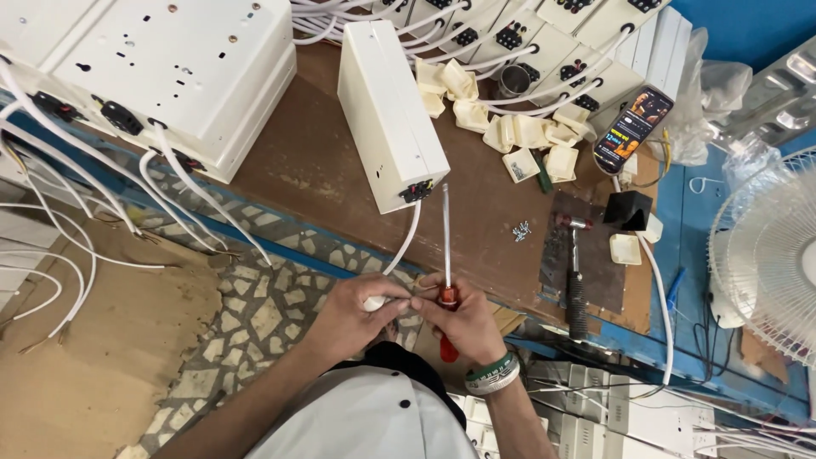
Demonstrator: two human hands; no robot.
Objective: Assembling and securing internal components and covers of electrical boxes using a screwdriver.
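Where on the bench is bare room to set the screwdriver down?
Bare brown top lies between the big white box and the upright white box, and below the plug housings left of the hammer. The far edge is crowded with boxes, cords and a phone.

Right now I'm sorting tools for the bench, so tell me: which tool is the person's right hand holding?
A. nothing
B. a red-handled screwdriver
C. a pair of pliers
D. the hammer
B: the right hand grips a red-handled screwdriver with its shaft pointing up toward the white box, while the hammer lies untouched on the bench.
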